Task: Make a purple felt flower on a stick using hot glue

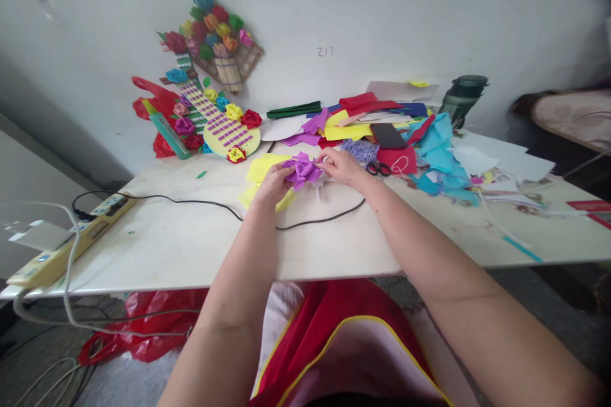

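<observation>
Both my hands meet over the middle of the white table [181, 248] around a purple paper flower [302, 170]. My left hand [273, 184] grips the flower from the left and below, fingers curled round it. My right hand [340, 165] pinches the flower's right side with fingers pressed together. Under and behind the flower lie yellow paper sheets [260, 172]. A black cable [214, 205] curves across the table just in front of my hands.
Coloured paper scraps [382, 124] and black-handled scissors [378, 168] lie at the back right. A guitar-shaped craft with paper roses [214, 117] leans on the wall. A power strip [71, 235] sits at the left edge, a dark green bottle [462, 98] far right.
</observation>
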Available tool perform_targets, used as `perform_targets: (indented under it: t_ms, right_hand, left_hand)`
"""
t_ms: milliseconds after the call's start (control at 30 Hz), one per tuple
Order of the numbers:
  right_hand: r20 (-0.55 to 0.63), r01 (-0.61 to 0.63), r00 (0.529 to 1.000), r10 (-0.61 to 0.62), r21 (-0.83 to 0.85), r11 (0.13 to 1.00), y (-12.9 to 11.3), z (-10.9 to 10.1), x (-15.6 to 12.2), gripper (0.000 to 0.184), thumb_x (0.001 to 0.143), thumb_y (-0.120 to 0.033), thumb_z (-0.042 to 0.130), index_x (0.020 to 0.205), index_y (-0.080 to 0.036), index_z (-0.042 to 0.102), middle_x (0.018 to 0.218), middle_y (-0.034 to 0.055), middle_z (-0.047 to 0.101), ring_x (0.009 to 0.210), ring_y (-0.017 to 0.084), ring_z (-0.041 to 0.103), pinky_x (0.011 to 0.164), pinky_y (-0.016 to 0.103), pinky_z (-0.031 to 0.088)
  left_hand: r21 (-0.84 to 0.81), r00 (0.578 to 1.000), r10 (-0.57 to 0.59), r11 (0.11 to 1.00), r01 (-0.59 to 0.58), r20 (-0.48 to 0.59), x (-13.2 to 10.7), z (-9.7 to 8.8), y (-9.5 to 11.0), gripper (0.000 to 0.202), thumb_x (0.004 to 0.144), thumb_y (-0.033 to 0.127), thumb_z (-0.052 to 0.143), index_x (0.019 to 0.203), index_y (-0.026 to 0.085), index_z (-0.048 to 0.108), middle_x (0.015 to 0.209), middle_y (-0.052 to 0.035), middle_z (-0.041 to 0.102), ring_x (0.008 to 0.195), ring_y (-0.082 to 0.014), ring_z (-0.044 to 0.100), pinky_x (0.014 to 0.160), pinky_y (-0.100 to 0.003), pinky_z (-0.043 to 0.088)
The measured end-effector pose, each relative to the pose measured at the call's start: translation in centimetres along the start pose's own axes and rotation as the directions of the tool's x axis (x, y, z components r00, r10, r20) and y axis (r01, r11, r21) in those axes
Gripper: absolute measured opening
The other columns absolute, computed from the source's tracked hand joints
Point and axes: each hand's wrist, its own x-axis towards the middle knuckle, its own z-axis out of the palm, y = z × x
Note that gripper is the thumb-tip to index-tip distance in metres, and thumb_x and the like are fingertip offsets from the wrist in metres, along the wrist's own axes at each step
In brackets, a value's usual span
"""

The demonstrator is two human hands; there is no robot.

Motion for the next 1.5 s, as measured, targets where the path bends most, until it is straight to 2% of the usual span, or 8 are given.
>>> perform_targets:
  t_ms: [200,600,867,1500]
  right_hand:
    - [0.003,-0.024,1.000,0.024,0.027,0.999,0.3,-0.1,0.1,0.017,0.083,-0.028,0.059,0.095,-0.019,0.067,0.066,0.0011,0.069,0.065,0.016,0.062,0.061,0.024,0.040]
    - [-0.033,0.019,0.999,-0.016,0.102,0.995,1.3,-0.9,0.0,0.016,0.080,-0.028,0.058,0.074,-0.017,0.069,0.063,0.0014,0.068,0.064,0.015,0.061,0.063,0.025,0.041]
    - [-0.032,-0.013,0.999,0.014,0.057,0.998,1.1,-1.5,0.0,0.017,0.079,-0.028,0.058,0.072,-0.017,0.070,0.062,0.0015,0.067,0.061,0.014,0.056,0.060,0.025,0.037]
    - [-0.025,-0.067,0.997,0.067,-0.018,0.998,1.3,-2.4,-0.3,0.019,0.078,-0.030,0.059,0.072,-0.018,0.072,0.063,0.0020,0.067,0.062,0.015,0.055,0.059,0.026,0.033]
  left_hand:
    - [-0.042,1.000,0.002,0.999,-0.002,0.004,0.2,-0.5,-0.1,0.012,0.063,0.012,0.070,0.073,0.011,0.064,0.067,-0.0023,0.065,0.057,-0.0098,0.060,0.060,-0.023,0.051]
    - [-0.047,0.999,0.037,0.998,-0.039,-0.039,0.5,-1.3,-0.2,0.015,0.064,0.015,0.071,0.077,0.013,0.064,0.070,-0.0026,0.067,0.059,-0.0114,0.062,0.063,-0.025,0.053]
    - [-0.061,0.997,0.022,0.998,-0.027,-0.073,0.4,-1.1,0.1,0.010,0.063,0.012,0.068,0.072,0.012,0.064,0.066,-0.0030,0.065,0.057,-0.0107,0.059,0.061,-0.024,0.051]
    - [-0.040,0.999,0.015,0.999,-0.016,-0.035,0.2,-1.1,0.2,0.013,0.062,0.011,0.069,0.073,0.011,0.063,0.065,-0.0022,0.066,0.054,-0.0099,0.060,0.056,-0.021,0.050]
